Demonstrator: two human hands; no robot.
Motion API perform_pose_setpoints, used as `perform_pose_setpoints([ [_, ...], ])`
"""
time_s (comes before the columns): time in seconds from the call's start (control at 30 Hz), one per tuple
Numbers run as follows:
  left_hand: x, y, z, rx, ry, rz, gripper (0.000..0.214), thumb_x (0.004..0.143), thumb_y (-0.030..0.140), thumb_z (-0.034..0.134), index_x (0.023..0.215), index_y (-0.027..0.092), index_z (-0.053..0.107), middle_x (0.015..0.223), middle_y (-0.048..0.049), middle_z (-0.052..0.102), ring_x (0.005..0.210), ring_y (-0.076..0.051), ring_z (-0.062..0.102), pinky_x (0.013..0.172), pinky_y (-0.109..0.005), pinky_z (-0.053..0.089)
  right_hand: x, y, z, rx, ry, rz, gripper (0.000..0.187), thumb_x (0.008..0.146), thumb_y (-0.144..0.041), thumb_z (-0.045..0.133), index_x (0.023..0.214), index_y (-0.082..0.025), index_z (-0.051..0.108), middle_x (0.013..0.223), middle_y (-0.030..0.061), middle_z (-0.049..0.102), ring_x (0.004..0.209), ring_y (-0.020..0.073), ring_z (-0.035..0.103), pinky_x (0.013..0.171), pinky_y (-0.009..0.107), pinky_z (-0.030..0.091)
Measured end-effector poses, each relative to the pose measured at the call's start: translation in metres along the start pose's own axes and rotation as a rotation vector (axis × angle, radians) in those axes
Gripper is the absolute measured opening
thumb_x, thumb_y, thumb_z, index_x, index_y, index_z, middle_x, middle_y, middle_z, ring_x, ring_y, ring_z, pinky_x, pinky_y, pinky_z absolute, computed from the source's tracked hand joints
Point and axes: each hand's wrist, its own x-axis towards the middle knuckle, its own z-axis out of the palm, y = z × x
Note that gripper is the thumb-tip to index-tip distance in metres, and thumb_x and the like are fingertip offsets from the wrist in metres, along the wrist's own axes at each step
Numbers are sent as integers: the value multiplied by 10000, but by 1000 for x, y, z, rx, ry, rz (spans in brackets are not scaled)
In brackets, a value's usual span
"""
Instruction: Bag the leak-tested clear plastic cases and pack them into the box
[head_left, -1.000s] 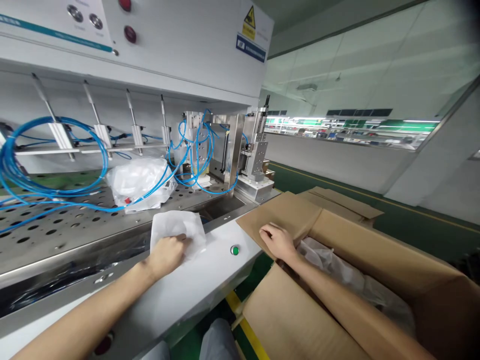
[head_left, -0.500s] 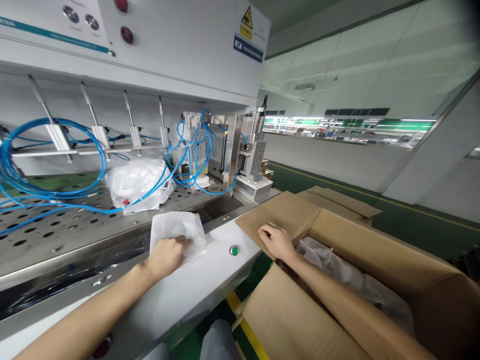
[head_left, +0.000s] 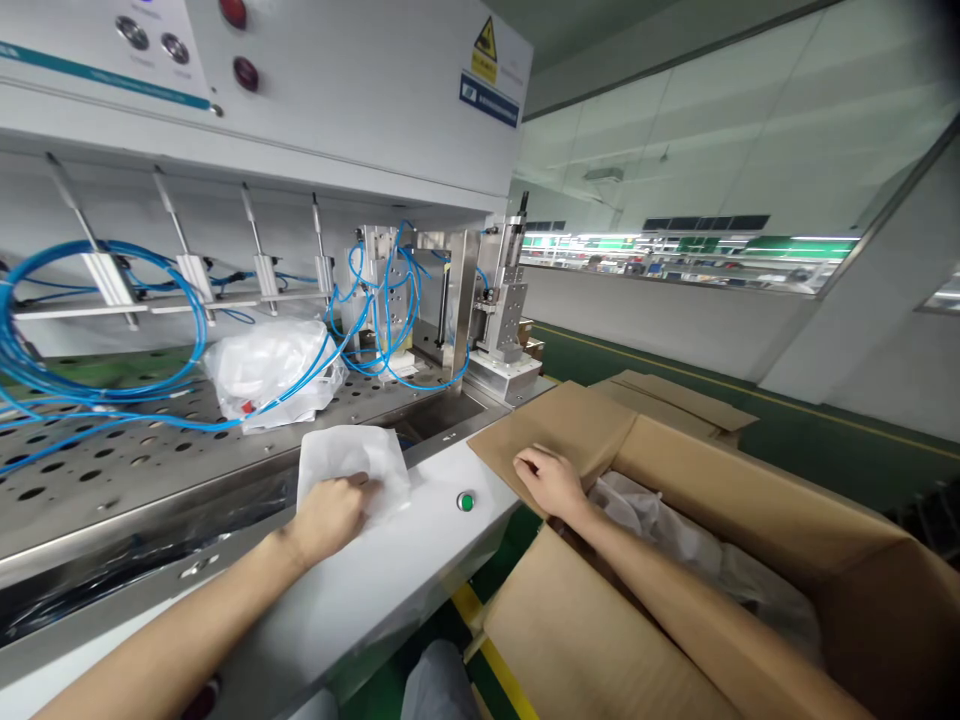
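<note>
A thin white bag [head_left: 352,452] lies at the machine's front edge, partly over the white ledge [head_left: 427,510]. On it is my left hand [head_left: 334,512], its fingers curled closed against the material; the fingertips are partly hidden. My right hand [head_left: 551,482] is closed in a loose fist over the flap [head_left: 555,420] of an open cardboard box [head_left: 739,480]; no object shows in it. Inside the box lies crumpled white wrapping [head_left: 697,550], and my right forearm crosses above it.
A green button [head_left: 466,501] sits on the ledge between my hands. Behind, a clear plastic bag [head_left: 274,370] rests on the perforated metal plate [head_left: 157,450] among blue air hoses [head_left: 199,325]. Metal fixtures [head_left: 506,310] stand at the right end, under the machine's housing [head_left: 360,90].
The view has shifted very slightly. Both hands keep their places and closed shape, and the white bag stays where it was.
</note>
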Motion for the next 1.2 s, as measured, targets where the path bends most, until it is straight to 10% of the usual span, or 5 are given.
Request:
perform_pose_setpoints([
  [1.2,0,2,-3,-14,-35,-28,408,817,83,400,1125,173,650,1122,-126,687,993,-309,696,812,-394,548,-2,-2,0,-20,13,38,242,959,-316,516,810,-233,688,894,28,704,793,170,645,702,266,405],
])
